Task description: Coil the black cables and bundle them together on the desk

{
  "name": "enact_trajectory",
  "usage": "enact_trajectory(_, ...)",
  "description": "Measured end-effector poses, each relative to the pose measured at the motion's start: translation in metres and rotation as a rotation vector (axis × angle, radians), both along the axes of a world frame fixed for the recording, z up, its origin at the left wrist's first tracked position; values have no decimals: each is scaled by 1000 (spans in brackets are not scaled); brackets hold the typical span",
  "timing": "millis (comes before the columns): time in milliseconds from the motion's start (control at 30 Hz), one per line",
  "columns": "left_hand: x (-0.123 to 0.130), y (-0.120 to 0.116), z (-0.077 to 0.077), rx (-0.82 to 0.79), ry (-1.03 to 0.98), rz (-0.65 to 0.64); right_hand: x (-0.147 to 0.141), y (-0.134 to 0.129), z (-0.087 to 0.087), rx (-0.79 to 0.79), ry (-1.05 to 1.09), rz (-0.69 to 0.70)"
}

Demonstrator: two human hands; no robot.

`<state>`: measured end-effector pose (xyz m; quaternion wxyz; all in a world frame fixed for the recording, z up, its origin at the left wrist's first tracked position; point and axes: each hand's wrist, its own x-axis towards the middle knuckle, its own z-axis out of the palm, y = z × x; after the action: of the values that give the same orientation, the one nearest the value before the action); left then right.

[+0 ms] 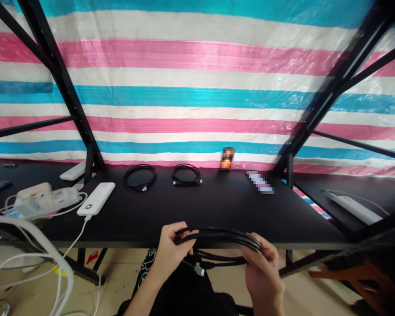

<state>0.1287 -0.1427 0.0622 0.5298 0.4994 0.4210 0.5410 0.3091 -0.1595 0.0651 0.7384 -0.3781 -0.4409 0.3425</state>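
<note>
A coiled black cable [222,233] is stretched between my two hands, just in front of the table's near edge. My left hand [176,245] is closed round the left end of the loops. Its right end lies in the closed fingers of my right hand [263,261]. Below the upper strands hangs a connector [199,268] with a light metal tip, apart from my fingers. On the black table [197,206] beyond lie two more coiled black cables, one cable [140,177] at the left and a smaller cable [186,174] to its right.
A white power bank [96,199] with a white cord lies at the table's left. Farther left is a white power strip [64,198]. Blurred-out items, one upright card [227,158] and one flat item [260,182], are at the back right. Black metal frame posts [69,94] flank the table.
</note>
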Motion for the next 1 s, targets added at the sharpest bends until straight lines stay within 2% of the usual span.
enact_trajectory(133, 5, 2, -4, -54, -58, -27, 4, 1, 2, 26, 73, -60)
enact_trajectory(233, 8, 2, -2, -70, -129, -5, 4, 2, 3, 1, 165, -47)
enact_trajectory(400, 3, 6, 5, -113, -277, 134, -9, 5, 1, -201, 166, 152)
enact_trajectory(500, -3, 3, 12, -152, -383, 176, -20, 5, 1, -244, 206, 265)
enact_trajectory(633, -3, -6, 21, -211, -495, 154, -30, 2, 4, -269, 311, 339)
enact_trajectory(733, -2, -10, 22, -225, -544, 147, -31, -2, 7, -282, 386, 367)
enact_trajectory(833, -1, -10, 18, -240, -551, 90, -29, -4, 9, -274, 456, 365)
enact_trajectory(1000, 5, -12, 6, -279, -530, -96, -27, -5, 9, -166, 547, 366)
